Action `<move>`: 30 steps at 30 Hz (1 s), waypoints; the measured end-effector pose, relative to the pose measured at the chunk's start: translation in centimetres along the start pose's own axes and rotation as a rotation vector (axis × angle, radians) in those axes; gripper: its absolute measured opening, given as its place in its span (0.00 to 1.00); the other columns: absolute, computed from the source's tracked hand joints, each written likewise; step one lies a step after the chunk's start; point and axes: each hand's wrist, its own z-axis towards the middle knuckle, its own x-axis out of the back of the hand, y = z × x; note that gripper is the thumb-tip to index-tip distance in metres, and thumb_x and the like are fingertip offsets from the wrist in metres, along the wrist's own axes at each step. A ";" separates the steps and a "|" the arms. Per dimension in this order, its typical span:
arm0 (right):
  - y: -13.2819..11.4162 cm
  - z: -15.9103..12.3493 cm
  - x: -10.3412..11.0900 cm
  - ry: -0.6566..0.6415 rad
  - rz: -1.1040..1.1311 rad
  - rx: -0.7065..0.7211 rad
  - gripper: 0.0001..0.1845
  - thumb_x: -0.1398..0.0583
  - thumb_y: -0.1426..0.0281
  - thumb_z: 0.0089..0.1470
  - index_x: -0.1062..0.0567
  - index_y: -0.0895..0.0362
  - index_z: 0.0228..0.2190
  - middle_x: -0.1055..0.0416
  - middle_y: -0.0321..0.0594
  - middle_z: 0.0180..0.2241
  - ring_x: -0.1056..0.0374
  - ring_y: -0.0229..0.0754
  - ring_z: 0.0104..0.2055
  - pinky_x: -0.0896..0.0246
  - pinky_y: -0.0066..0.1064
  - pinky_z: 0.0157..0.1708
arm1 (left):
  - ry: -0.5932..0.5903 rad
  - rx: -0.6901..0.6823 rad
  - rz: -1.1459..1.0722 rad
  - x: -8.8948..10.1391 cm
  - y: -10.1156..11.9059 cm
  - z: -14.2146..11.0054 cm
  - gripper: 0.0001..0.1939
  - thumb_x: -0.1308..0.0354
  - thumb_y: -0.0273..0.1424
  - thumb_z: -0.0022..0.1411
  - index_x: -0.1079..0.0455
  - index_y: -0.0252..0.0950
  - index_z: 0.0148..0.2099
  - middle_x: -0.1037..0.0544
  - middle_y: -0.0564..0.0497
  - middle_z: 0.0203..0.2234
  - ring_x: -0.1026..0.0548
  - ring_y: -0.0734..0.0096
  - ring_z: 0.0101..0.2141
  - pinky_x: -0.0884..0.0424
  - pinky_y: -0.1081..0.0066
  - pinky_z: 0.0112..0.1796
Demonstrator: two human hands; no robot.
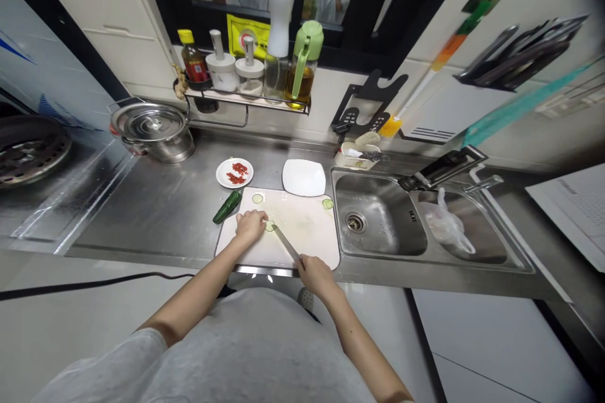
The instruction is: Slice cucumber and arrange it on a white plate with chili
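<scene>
Gripping a knife (287, 244) in the right hand (316, 274), blade at a cucumber slice (270, 226) on the cutting board (312, 236); resting the left hand (251, 225) beside, too hidden to tell whether pinching. Best to tuck fingertips well back. Red bits (239, 169) on the round plate (220, 175); oil (308, 83) in the green-capped bottle (312, 44).

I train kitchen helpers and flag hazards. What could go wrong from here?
The knife in the right hand has its tip at a pale green slice beside the left hand; a slip might nick its fingers. The cutting board lies near the front edge of the counter, so a nudge could leave it overhanging. The green piece at the board's far right corner is near the sink and could fall in.
</scene>
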 end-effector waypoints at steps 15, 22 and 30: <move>-0.6 0.2 0.3 -0.062 -0.056 -0.002 0.16 0.52 0.69 0.61 0.26 0.58 0.43 0.25 0.51 0.41 0.29 0.48 0.43 0.43 0.31 0.36 | -0.012 0.000 -0.027 0.1 0.1 0.1 0.14 0.50 0.28 0.58 0.27 0.44 0.43 0.23 0.49 0.40 0.31 0.58 0.46 0.44 0.58 0.46; -1.5 0.5 0.2 -0.080 -0.056 -0.025 0.16 0.52 0.72 0.60 0.27 0.58 0.43 0.25 0.52 0.41 0.29 0.48 0.43 0.42 0.31 0.34 | -0.015 0.006 -0.029 0.0 0.1 0.2 0.14 0.49 0.28 0.57 0.27 0.45 0.43 0.23 0.49 0.40 0.31 0.57 0.47 0.45 0.58 0.46; -2.0 0.9 0.6 -0.082 -0.036 -0.027 0.16 0.51 0.73 0.58 0.27 0.59 0.43 0.25 0.53 0.41 0.29 0.49 0.44 0.41 0.33 0.36 | -0.019 0.009 -0.033 -0.3 -0.1 0.5 0.14 0.49 0.28 0.56 0.27 0.45 0.43 0.23 0.49 0.40 0.31 0.56 0.47 0.45 0.58 0.46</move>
